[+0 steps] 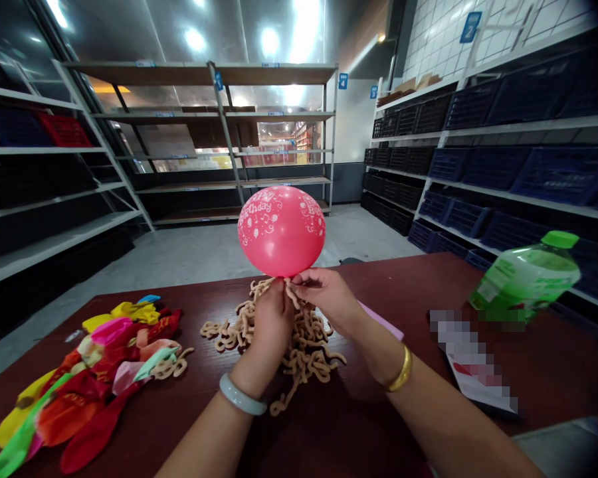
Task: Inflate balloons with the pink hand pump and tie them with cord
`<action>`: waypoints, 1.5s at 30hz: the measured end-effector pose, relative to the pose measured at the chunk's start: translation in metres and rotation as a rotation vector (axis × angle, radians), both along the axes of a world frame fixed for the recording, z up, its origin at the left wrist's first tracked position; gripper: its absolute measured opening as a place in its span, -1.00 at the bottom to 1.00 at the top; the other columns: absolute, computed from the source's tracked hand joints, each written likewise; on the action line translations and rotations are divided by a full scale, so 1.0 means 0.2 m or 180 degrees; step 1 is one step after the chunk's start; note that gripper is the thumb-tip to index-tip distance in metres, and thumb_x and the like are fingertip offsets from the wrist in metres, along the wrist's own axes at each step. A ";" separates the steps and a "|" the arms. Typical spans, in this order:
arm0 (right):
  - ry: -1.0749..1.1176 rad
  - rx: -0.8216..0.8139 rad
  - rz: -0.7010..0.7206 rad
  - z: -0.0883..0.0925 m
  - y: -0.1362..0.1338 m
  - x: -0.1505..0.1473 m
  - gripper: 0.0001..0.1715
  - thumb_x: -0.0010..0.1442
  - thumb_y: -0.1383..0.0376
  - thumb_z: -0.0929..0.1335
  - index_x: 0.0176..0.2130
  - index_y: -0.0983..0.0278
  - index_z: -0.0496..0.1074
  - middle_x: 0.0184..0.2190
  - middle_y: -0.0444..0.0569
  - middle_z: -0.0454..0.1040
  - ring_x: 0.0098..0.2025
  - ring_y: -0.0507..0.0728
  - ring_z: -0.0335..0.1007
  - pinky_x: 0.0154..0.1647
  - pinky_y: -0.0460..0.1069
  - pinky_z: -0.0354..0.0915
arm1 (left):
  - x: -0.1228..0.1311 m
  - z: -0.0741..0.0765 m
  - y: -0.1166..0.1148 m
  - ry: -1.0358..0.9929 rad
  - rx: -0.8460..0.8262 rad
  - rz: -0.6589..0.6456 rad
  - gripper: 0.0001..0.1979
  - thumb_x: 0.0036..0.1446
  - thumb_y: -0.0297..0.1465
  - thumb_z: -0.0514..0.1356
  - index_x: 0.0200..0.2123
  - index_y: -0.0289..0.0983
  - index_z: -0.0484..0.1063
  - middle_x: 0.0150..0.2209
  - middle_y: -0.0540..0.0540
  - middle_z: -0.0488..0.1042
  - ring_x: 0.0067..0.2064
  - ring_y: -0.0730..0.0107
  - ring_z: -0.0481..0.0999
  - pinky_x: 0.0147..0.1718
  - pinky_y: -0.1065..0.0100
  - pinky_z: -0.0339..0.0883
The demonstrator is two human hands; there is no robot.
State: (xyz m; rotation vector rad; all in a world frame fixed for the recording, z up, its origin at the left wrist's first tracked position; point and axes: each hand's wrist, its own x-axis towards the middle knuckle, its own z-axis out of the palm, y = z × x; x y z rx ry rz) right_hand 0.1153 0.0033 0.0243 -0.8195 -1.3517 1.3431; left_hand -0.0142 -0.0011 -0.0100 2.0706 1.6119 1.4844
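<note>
A blown-up pink-red balloon (282, 232) with white birthday print stands upright over the middle of the table. Just below it, my left hand (274, 309) is closed around its neck, which the fingers mostly hide. My right hand (323, 295) pinches a beige, string-like strand (292, 292) against the base of the balloon. Under both hands lies a loose heap of beige curly strings (309, 355). To the left, a pile of limp balloons (90, 385) in several colours spreads over the table, with a few curly strings (172, 365) at its edge.
On the right of the dark red table (379, 438) stand a green-capped bottle (528, 272) and a flat, blurred-out item (473, 365). A pink strip (383, 320) lies behind my right wrist. Shelves with crates (483, 162) line the right side; a metal rack (219, 133) stands behind.
</note>
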 end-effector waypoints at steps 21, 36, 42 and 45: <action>-0.0177 0.0119 -0.0423 -0.05 0.03 -0.03 -0.77 -0.11 0.19 0.49 -0.44 0.26 0.47 -0.55 -0.16 0.46 -0.54 0.02 0.35 -0.60 -0.11 0.29 | 0.00 0.01 -0.01 0.0765 -0.0075 0.0363 -0.84 0.13 -0.53 0.01 -0.30 -0.27 0.37 -0.39 -0.17 0.50 -0.35 0.24 0.48 -0.40 0.34 0.21; -0.2450 0.2086 -0.2047 -0.08 0.01 0.01 -0.96 0.08 0.38 0.36 -0.40 0.25 0.42 -0.41 -0.04 0.49 -0.36 0.11 0.38 -0.33 -0.03 0.21 | 0.04 0.01 0.00 0.0852 -0.0314 0.0310 -0.74 0.30 -0.39 -0.07 -0.36 -0.28 0.35 -0.45 -0.18 0.47 -0.44 0.26 0.45 -0.44 0.33 0.17; -0.2576 0.2449 -0.1868 -0.07 -0.02 0.01 -0.85 0.27 0.29 0.29 -0.32 0.26 0.43 -0.35 0.02 0.50 -0.31 0.14 0.40 -0.26 -0.01 0.24 | 0.02 -0.02 0.02 -0.0132 -0.0204 -0.0146 -0.68 0.31 -0.26 -0.08 -0.37 -0.26 0.35 -0.42 -0.11 0.46 -0.39 0.33 0.42 -0.37 0.34 0.21; -0.1897 0.2443 -0.1467 -0.06 -0.02 0.01 -0.82 0.30 0.31 0.28 -0.25 0.24 0.48 -0.27 0.01 0.54 -0.20 0.13 0.43 -0.14 -0.01 0.27 | 0.00 0.00 0.01 -0.0537 -0.0217 -0.0155 -0.70 0.29 -0.24 -0.04 -0.38 -0.27 0.35 -0.42 -0.08 0.44 -0.39 0.35 0.39 -0.36 0.34 0.22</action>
